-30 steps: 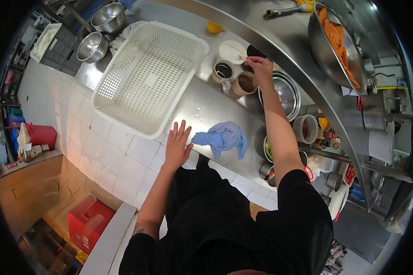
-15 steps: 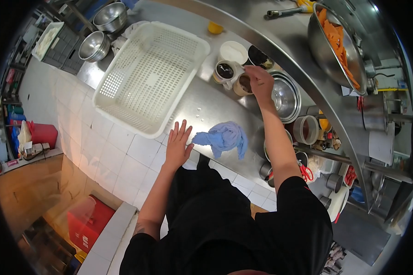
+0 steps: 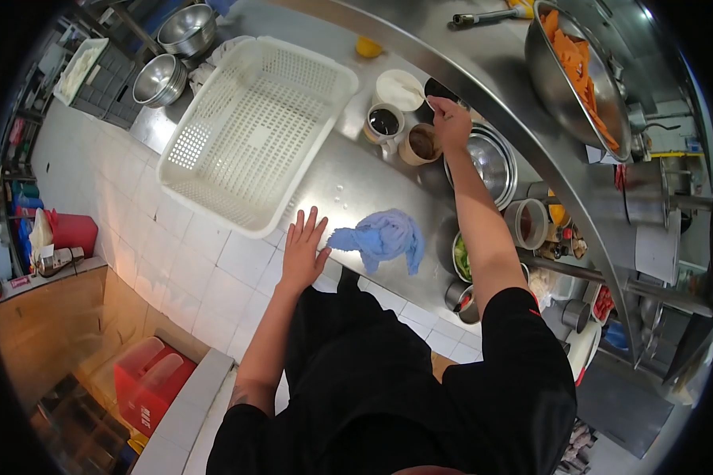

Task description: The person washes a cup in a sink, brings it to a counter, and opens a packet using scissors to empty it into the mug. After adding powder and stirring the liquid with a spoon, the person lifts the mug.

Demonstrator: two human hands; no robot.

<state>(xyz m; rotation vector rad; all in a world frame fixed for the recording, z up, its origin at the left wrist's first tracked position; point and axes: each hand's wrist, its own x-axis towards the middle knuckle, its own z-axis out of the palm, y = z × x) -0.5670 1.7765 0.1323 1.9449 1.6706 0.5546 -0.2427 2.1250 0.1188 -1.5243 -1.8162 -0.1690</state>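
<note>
My left hand point(image 3: 303, 248) lies flat with fingers spread at the front edge of the metal counter point(image 3: 356, 176), beside a crumpled blue cloth point(image 3: 384, 239). Over the tubs at the back, my right hand point(image 3: 451, 127) is closed in a pinch. A thin pale piece, perhaps a spoon handle, shows at its fingertips; its kind is unclear. Close by are a white tub with white contents point(image 3: 398, 90), a cup of dark liquid point(image 3: 383, 123) and a tub of brown contents point(image 3: 421, 145). A dark-filled bowl point(image 3: 440, 91) is partly hidden behind the hand.
A large white perforated basket point(image 3: 253, 131) stands left on the counter. Nested metal bowls point(image 3: 495, 170) sit right of my forearm. A raised metal shelf point(image 3: 483, 75) curves overhead, holding a steel bowl of orange pieces point(image 3: 570, 79). Small steel bowls point(image 3: 160, 79) stand at far left.
My right hand has moved slightly up, away from the cup of dark liquid toward the white tub. The brown tub shows more fully. My left hand stays flat; the view has shifted slightly.
</note>
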